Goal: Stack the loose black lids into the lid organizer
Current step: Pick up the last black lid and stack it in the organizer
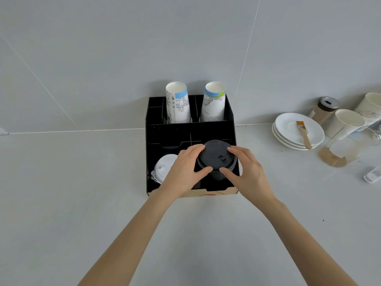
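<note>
A stack of black lids stands in the front right compartment of the black lid organizer. My left hand grips the stack's left side, thumb at the front and fingers over the top lid's rim. On the opposite side, my right hand holds it the same way. A stack of white lids sits in the front left compartment, partly hidden by my left hand.
Two stacks of printed paper cups stand in the organizer's back slots. To the right lie white saucers with a brush, a shaker jar, paper cups and a clear glass. The wall is just behind.
</note>
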